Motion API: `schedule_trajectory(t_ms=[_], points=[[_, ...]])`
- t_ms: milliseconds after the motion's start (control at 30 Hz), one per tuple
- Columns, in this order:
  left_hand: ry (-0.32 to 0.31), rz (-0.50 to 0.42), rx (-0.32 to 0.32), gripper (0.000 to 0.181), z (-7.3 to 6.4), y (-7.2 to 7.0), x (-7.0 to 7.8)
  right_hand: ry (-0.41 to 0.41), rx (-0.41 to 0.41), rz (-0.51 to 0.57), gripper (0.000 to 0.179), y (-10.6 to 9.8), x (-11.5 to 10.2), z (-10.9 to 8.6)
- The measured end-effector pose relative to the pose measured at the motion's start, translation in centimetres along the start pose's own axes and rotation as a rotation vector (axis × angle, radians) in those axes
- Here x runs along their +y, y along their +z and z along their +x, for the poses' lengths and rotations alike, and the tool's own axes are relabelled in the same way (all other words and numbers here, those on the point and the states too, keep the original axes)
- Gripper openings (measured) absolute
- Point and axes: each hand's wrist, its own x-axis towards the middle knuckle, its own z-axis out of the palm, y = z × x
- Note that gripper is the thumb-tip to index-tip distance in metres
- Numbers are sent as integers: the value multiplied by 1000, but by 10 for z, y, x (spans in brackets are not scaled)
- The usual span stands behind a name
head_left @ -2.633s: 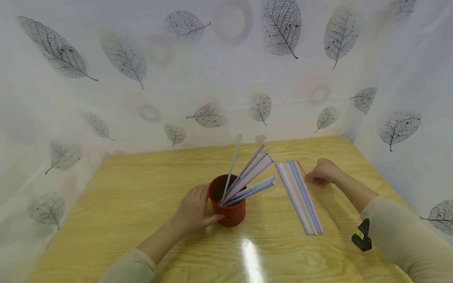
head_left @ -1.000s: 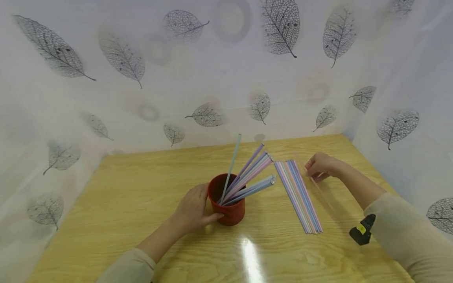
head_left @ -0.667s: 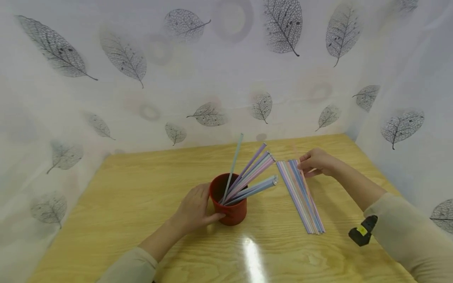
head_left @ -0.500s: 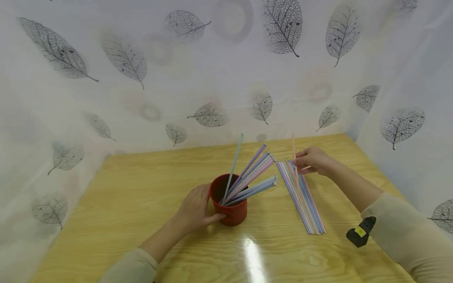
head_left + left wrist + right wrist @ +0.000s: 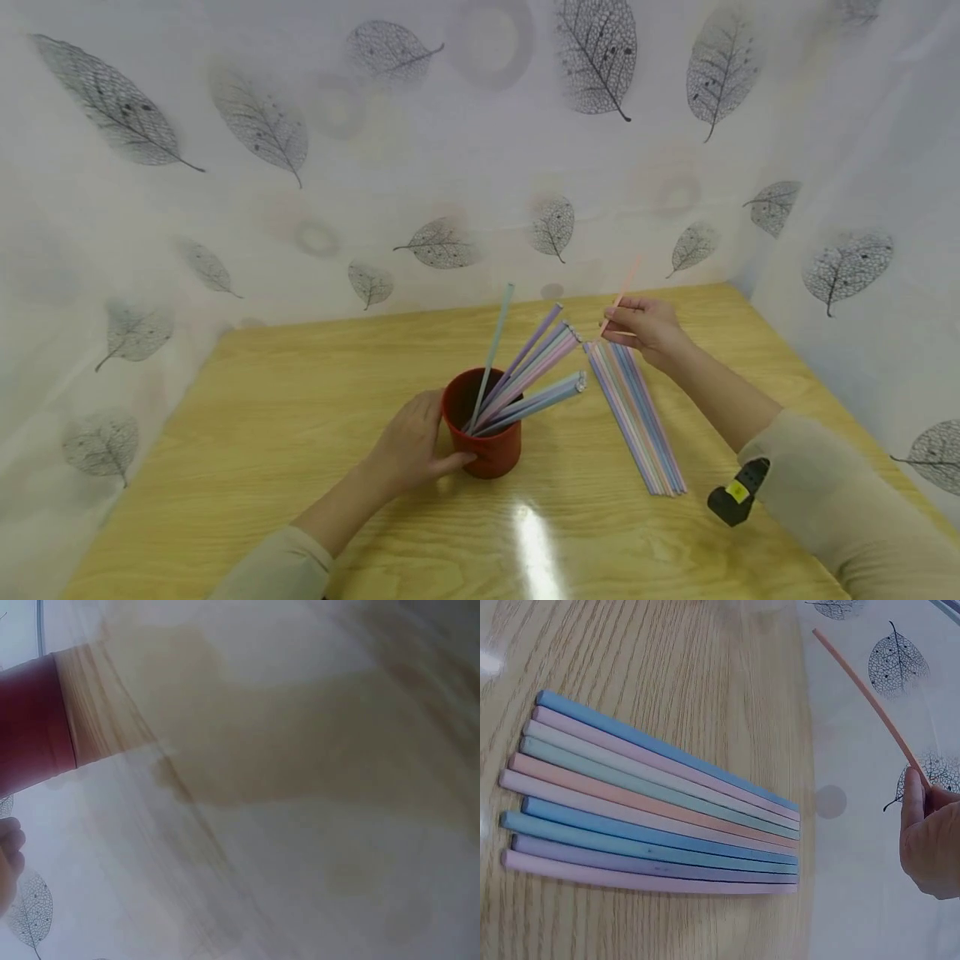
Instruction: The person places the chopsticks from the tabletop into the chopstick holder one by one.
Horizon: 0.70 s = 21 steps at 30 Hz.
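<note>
My left hand (image 5: 407, 439) grips the red cup (image 5: 493, 457) at its left side, the thumb across the front. Several pastel straws (image 5: 528, 375) lean out of the cup to the right, and one pale green straw (image 5: 496, 333) stands steeper. Between thumb and fingers my right hand (image 5: 647, 327) pinches an orange straw (image 5: 868, 696), held slanted above the far end of the straws on the table. Those flat straws (image 5: 636, 421) lie side by side to the right of the cup. In the left wrist view only part of the cup (image 5: 34, 724) and some fingertips (image 5: 10, 844) show.
The wooden table (image 5: 300, 375) carries all of this. A white curtain (image 5: 465, 167) with leaf prints hangs behind it and along both sides. A small black device (image 5: 737, 493) sits at the right sleeve.
The right hand has lifted the orange straw from the right of the row, carried it leftward across the row and tilted it. The left hand and cup have stayed put.
</note>
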Motion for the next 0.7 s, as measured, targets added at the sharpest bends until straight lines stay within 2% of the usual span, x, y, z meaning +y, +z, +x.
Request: schedule_trajectory(t_ms=[100,333,500,700], points=[[8,2,-2,86,0,-1,0,-40,16,64,17,6,-1,1],[2,2,-2,86,-1,-3,0,-188,85,177,24,28,-4,4],[-6,5,-13,85,-2,-3,-1,-199,89,269,21,42,-9,7],[0,14,-18,86,-2,-2,-2,-194,63,275,20,54,-12,9]])
